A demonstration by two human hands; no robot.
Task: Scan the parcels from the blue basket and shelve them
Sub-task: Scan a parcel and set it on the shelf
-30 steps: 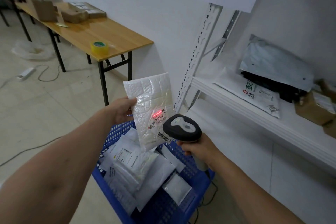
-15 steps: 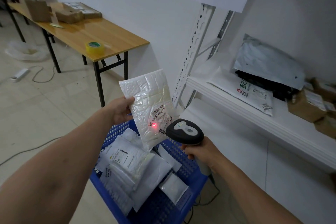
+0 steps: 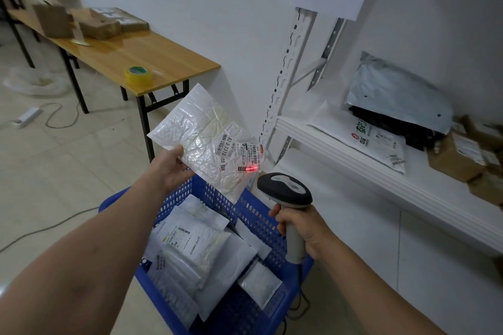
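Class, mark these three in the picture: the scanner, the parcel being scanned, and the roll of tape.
scanner (image 3: 283, 198): head view, on its dark top.
parcel (image 3: 201, 128): head view, on its bare bubble wrap.
roll of tape (image 3: 138, 81): head view, on its yellow side.

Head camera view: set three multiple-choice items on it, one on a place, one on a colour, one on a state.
1. Where does the yellow roll of tape sit?
A. on the long wooden table
B. on a chair
C. on a windowsill
2. What colour is the slotted plastic basket of parcels?
A. green
B. grey
C. blue
3. What is the left hand doing?
A. hanging empty
B. pinching the white bubble-wrap mailer
C. pressing the wall

Answers: 1 A, the roll stands near the tabletop's edge; 2 C, its walls are blue; 3 B, thumb and fingers hold the mailer's corner.
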